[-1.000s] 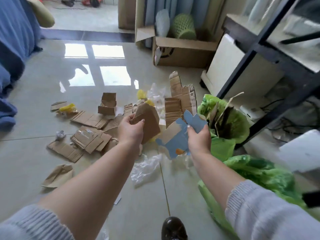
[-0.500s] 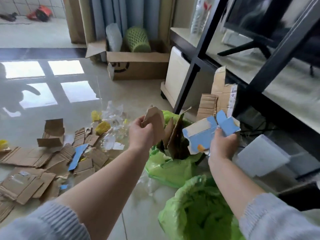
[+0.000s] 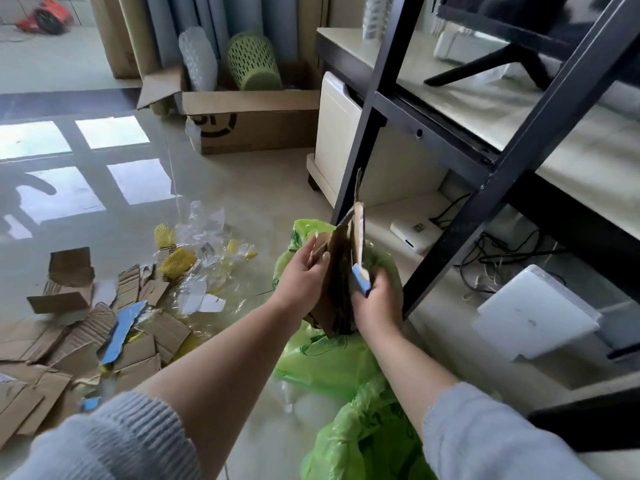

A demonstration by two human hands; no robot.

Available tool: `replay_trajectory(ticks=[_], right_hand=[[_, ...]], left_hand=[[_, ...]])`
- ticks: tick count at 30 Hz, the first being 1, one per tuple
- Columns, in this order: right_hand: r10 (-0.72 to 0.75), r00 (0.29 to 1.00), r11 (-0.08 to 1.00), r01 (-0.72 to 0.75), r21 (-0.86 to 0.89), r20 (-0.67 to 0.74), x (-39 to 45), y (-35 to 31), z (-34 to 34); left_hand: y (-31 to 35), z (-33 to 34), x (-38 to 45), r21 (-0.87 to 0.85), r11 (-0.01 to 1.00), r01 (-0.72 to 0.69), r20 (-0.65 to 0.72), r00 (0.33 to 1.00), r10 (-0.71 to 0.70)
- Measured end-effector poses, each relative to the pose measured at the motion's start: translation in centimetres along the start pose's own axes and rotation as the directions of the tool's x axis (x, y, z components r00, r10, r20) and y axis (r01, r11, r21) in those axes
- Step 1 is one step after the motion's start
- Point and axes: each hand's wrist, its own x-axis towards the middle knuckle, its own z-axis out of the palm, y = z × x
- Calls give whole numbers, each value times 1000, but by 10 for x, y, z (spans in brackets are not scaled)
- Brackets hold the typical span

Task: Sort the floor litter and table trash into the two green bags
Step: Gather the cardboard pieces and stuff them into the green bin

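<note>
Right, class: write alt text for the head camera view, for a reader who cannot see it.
Both hands, left hand and right hand, grip a bundle of cardboard pieces upright over the open far green bag. A second green bag sits nearer; torn cardboard and plastic litter covers the floor to the left.

A sheaf of brown cardboard pieces (image 3: 341,271) stands nearly upright over the mouth of the farther green bag (image 3: 325,358), with a blue-faced scrap (image 3: 360,280) at its right side. The nearer green bag (image 3: 367,441) lies crumpled and open on the floor. To the left, torn cardboard (image 3: 69,327), a blue strip (image 3: 121,330), yellow foam netting (image 3: 176,259) and clear plastic wrap (image 3: 204,223) lie scattered on the tiles.
</note>
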Motion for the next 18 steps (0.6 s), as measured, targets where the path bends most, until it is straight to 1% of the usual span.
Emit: replay_trajectory(ticks=[2,3,4,6,8,10,11,12,14,16,18], right_hand=[[30,986,993,-10,-119,162,-1,9,1],[26,978,986,8,-164,206,-1,12,0],[3,976,981,40,-190,220,-1,14,-2],[-79,978,972,119,-202,194,-1,13,-6],[-181,967,965,210,-156,182,1,12,-8],[-239,940,949,279,-146,242,6,11,-7],[-241,923,936,302,-178,298,9,11,-4],[-213,908,926,305,-222,361,12,13,0],[-110,890,914,265,-307,443,16,15,6],[-64,906,927,209,-311,419,15,14,7],[-107,947,948,189,-256,303,8,9,4]], left_hand=[[-2,-5,-1,11,999,40,61,997,-40],[-3,-8,-1,31,998,46,69,996,-48],[-2,-10,-2,59,997,42,63,997,-45],[-2,-13,-1,88,996,18,50,999,-22],[-2,-13,1,96,995,2,42,999,-6],[-4,-11,2,143,990,-7,39,999,1],[-4,-9,2,174,985,-9,43,999,1],[-5,-7,3,203,979,-10,47,999,1],[-8,-5,5,237,971,-5,40,999,-5],[-9,-7,3,259,966,4,20,1000,-10],[-7,-16,-5,241,970,15,10,1000,-19]])
